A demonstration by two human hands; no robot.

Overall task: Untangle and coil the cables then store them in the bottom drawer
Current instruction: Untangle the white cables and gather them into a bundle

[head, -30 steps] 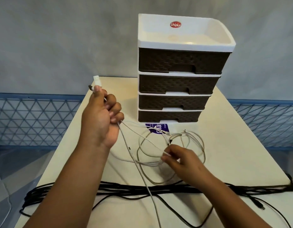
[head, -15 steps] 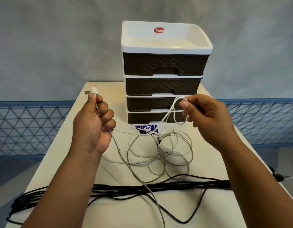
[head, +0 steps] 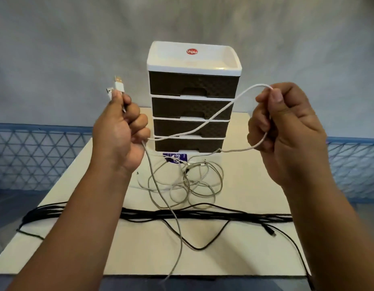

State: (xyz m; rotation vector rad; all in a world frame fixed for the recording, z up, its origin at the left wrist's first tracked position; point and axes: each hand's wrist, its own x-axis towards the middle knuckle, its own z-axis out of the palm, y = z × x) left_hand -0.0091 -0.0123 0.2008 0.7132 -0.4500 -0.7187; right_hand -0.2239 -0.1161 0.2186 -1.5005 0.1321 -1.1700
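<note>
While the black cable [head: 202,215] waits nearest me, my left hand [head: 119,135] curls round two plugs [head: 116,87] and my right hand [head: 286,131] pinches the white cable [head: 219,114], lifting a strand from the tangle [head: 188,181] (bottom drawer [head: 189,144] closed behind).

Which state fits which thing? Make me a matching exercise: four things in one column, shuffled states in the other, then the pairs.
Things:
1. USB plugs
2. black cable
3. bottom drawer
4. white cable

States:
A. closed
B. stretched in the air between both hands
C. sticking up out of the left hand
D. lying across the table near its front edge

Pairs: 1-C, 2-D, 3-A, 4-B. The right hand pinches the white cable's raised loop.
</note>
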